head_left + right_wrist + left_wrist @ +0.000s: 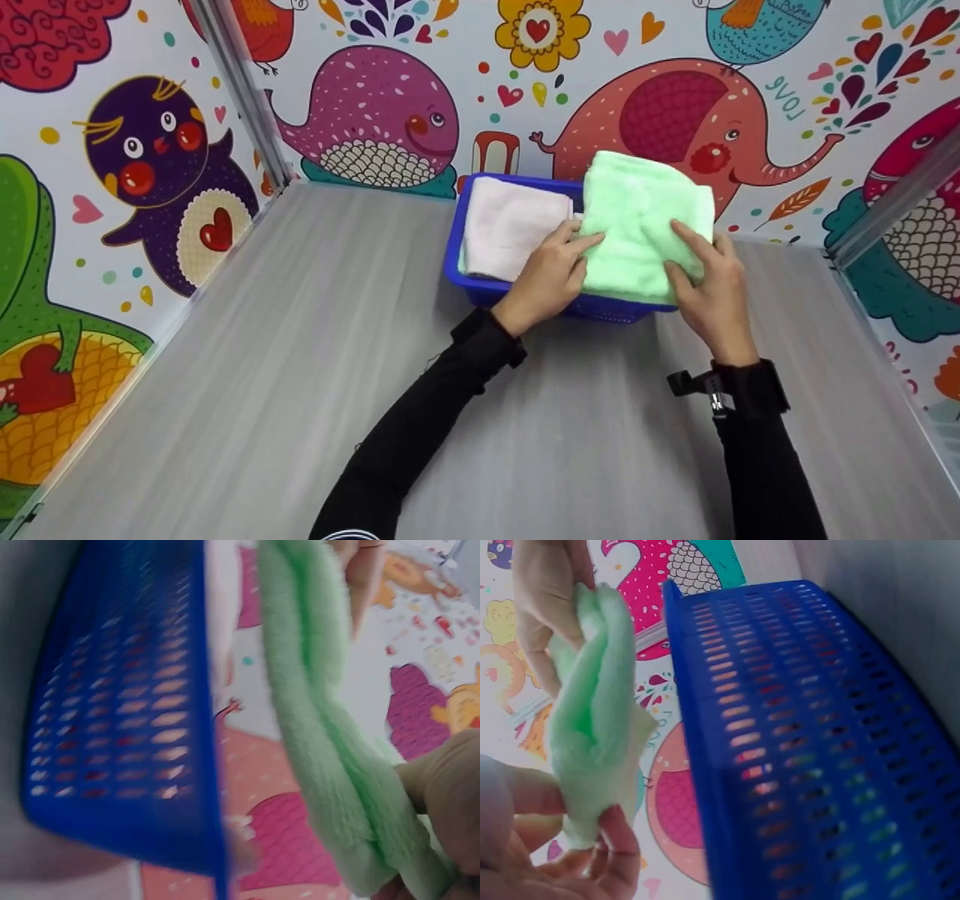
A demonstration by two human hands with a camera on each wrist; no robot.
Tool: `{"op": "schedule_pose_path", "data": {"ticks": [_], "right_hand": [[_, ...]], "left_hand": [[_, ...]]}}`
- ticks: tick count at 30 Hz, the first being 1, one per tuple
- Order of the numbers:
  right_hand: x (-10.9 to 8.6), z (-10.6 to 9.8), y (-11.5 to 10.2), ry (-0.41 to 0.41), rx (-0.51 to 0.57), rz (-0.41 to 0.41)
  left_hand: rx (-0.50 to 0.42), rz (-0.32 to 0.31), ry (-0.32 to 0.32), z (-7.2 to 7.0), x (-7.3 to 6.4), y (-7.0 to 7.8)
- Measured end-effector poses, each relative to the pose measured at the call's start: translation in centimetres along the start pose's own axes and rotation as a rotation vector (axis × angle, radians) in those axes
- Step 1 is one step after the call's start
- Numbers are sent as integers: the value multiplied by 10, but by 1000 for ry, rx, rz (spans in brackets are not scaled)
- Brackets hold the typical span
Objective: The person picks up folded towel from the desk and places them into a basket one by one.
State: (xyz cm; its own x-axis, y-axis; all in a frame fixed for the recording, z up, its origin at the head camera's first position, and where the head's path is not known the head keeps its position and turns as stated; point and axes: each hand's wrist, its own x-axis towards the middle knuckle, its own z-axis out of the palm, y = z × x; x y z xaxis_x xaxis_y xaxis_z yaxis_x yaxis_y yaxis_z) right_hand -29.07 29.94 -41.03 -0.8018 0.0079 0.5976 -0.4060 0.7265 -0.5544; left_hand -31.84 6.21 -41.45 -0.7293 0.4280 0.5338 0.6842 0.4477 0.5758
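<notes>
A folded light green towel (pixel 637 225) is held between both hands, raised above the right half of a blue plastic basket (pixel 480 291). My left hand (pixel 546 271) pinches its left edge, and the left wrist view shows thumb and fingers on either side of the cloth (pixel 592 727). The right hand (pixel 709 289) grips the opposite edge, thumb on the near face. In the right wrist view the fold layers of the towel (pixel 322 720) hang apart from the basket wall (pixel 127 712). A folded pale pink towel (pixel 514 225) lies in the basket's left half.
The basket stands on a grey wood-grain table (pixel 337 315), close to the back wall panel (pixel 480 97) printed with cartoon animals. Similar panels rise on the left (pixel 52 225) and right, joined by metal corner posts (pixel 244 90).
</notes>
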Motion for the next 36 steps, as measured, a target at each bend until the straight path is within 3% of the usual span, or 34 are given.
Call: {"op": "schedule_pose_path", "data": {"ticks": [9,13,17,20,25,30,36], "right_hand": [[1,27,28,-79,-56,45],[5,32,32,-140,-151,18],[11,31,35,-264,-288,76],[15,29,39,-385,-329,142],[18,25,44,-507,-386,141],[18,25,45,-538,-420,97],[16,29,44,-500,-416,74]], "left_hand": [[245,-73,-87,24,7,-22],[312,-52,-95,30,7,-26],[381,-26,-142,33,9,-26],[434,-44,-190,33,11,-28],[569,-25,-261,33,12,-31],[716,44,-298,36,9,-32],[751,12,-248,39,5,-29]]}}
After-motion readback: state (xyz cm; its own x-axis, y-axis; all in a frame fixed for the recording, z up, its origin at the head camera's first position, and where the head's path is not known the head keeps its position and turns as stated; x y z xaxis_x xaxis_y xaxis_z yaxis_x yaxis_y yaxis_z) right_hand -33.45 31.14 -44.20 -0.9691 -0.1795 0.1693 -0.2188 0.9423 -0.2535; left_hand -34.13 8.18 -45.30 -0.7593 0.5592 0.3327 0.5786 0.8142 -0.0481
